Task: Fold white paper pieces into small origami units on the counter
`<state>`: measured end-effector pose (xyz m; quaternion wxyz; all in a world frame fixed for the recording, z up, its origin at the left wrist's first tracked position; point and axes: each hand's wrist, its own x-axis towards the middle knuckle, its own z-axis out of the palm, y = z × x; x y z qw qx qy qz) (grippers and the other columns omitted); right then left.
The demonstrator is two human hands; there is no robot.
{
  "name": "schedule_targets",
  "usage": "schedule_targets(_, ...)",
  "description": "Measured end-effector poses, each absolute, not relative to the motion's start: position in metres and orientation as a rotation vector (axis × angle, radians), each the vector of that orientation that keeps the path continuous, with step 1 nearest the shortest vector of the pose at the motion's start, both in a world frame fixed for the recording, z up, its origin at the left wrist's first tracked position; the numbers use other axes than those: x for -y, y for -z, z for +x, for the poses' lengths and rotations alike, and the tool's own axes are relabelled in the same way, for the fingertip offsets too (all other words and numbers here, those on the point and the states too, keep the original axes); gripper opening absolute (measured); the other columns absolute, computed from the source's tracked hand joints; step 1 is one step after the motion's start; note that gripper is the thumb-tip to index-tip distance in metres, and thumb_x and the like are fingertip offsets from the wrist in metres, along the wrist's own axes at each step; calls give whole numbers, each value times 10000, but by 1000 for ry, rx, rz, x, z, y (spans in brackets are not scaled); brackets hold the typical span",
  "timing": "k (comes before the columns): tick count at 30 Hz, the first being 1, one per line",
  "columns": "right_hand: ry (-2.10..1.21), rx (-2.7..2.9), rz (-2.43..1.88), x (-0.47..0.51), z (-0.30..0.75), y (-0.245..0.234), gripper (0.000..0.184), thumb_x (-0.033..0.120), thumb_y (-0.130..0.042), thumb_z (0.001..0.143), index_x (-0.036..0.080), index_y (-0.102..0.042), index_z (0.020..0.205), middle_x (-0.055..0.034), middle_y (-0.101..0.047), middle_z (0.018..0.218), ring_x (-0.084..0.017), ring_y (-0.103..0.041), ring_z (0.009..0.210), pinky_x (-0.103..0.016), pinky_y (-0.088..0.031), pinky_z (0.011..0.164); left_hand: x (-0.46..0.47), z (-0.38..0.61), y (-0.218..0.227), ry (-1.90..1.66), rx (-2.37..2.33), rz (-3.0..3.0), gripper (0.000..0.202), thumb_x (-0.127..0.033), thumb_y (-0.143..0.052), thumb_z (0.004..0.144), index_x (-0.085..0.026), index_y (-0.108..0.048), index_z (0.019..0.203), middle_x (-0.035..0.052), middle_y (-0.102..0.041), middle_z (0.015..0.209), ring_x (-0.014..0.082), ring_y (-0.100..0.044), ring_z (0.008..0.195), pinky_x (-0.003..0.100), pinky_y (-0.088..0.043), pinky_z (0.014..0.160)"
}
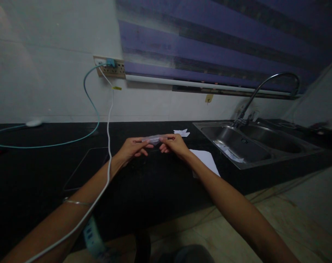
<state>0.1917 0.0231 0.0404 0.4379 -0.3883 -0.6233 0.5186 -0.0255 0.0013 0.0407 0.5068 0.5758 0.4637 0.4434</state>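
Between my two hands a folded piece of white paper (154, 138) is held up above the dark counter. My left hand (133, 148) pinches its left end between thumb and fingers, and my right hand (174, 143) grips the right end the same way. The lower fingers of both hands are curled beneath it. Just behind my right hand lies a small folded paper shape (181, 133) with pointed corners. A stack of white paper sheets (205, 160) rests on the counter, partly covered by my right forearm.
To the right is a steel double sink (237, 166) with a curved faucet (253, 95); paper pieces (230, 153) lie along its near left side. A dark flat tablet-like slab (85, 168) lies by my left forearm. A white cable (108, 135) hangs across that arm from the wall socket (119, 68).
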Motion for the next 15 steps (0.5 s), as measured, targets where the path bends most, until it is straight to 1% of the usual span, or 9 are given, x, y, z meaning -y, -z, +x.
schedule_targets(2, -1410, 1407, -937, -19, 189, -44, 375, 348, -761, 747, 174, -691, 1071, -75, -739, 800, -144, -675, 612, -255, -533, 547, 0, -25, -41, -1079, -1082, 1389, 431, -383, -743, 807, -158, -704, 1172, 184, -731, 1072, 114, -674, 588, 166, -321, 391)
schedule_targets(5, -1499, 1332, -860, -15, 187, -48, 321, 316, -787, 720, 192, -709, 1005, -90, -745, 928, -152, -694, 704, -271, -565, 615, 0, -25, -40, -1085, -1035, 1399, 441, -386, -742, 802, -175, -694, 1186, 182, -713, 1134, 128, -695, 624, 165, -333, 394)
schedule_targets(8, -1523, 1332, -821, -13, 186, -49, 243, 315, -788, 717, 188, -727, 916, -88, -740, 950, -152, -693, 746, -286, -576, 681, 0, -27, -39, -1117, -1019, 1401, 408, -365, -745, 794, -172, -705, 1152, 173, -715, 1138, 155, -718, 691, 163, -347, 398)
schedule_targets(11, -1504, 1352, -834, -14, 186, -47, 223, 325, -785, 719, 182, -736, 882, -90, -735, 954, -147, -682, 743, -301, -580, 702, 0, -27, -40, -1142, -1017, 1405, 380, -365, -750, 783, -164, -723, 1105, 163, -738, 1071, 188, -730, 767, 165, -373, 416)
schedule_targets(13, -1477, 1340, -853, -16, 185, -44, 225, 334, -785, 718, 174, -735, 869, -87, -730, 913, -144, -674, 725, -307, -582, 702, 0, -26, -41, -1137, -1033, 1425, 352, -376, -747, 785, -154, -741, 1058, 157, -755, 988, 179, -721, 733, 171, -382, 424)
schedule_targets(15, -1439, 1312, -865, -17, 184, -42, 218, 329, -791, 713, 163, -730, 841, -77, -715, 844, -145, -670, 715, -309, -582, 701, -1, -25, -42, -1134, -1059, 1466, 316, -387, -740, 794, -141, -760, 991, 149, -764, 902, 149, -688, 642, 178, -376, 421)
